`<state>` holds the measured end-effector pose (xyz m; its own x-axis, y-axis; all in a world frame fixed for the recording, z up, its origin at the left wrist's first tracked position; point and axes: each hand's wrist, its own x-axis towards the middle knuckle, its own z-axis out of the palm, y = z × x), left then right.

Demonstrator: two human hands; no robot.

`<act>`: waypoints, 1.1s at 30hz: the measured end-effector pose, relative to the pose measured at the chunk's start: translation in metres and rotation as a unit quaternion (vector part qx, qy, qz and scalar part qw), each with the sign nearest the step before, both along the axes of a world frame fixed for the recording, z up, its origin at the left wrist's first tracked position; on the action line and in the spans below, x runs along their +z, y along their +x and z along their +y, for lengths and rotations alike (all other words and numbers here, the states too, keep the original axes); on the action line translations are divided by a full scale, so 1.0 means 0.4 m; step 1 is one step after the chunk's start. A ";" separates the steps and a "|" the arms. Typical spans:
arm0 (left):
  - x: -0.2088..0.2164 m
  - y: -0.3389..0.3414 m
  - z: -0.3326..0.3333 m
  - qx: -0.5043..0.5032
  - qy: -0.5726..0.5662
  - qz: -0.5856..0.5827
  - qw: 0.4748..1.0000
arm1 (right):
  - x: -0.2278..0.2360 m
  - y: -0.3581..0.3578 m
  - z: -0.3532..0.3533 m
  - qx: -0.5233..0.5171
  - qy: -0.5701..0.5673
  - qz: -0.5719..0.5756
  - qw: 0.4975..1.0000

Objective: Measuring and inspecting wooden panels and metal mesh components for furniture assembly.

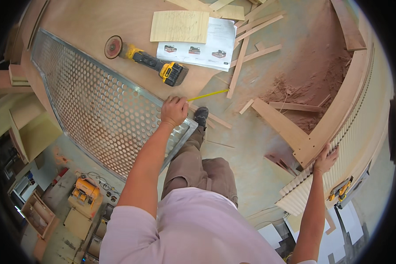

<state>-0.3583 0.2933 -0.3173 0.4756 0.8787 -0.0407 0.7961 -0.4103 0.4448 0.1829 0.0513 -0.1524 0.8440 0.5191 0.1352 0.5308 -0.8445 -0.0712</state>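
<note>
My left hand (174,111) is closed near the corner of a perforated metal panel in a steel frame (94,103). From its fingers a yellow tape measure blade (209,94) runs out to the right, to the end of a thin wood strip; the case is hidden. My right hand (325,160) lies with fingers apart on the top of a ribbed, fluted wooden panel (310,178), where it meets a curved wooden frame (325,127).
An angle grinder (147,61) lies on the wooden surface beside printed sheets (198,53) and a plywood piece (179,26). Loose wood strips (244,57) and reddish sawdust (290,86) cover the floor ahead. Yellow hand tools (340,190) sit at right; an orange machine (86,191) stands lower left.
</note>
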 end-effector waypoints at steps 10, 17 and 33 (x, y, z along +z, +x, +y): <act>-0.012 0.001 0.001 0.008 0.002 0.004 1.000 | -0.003 0.014 -0.004 0.089 -0.063 -0.031 0.994; -0.012 -0.001 0.006 0.002 0.001 0.006 1.000 | -0.022 0.042 -0.035 0.081 -0.044 0.001 0.996; -0.006 0.007 0.012 0.002 -0.017 0.013 1.000 | -0.051 0.105 -0.097 0.176 -0.123 -0.080 0.973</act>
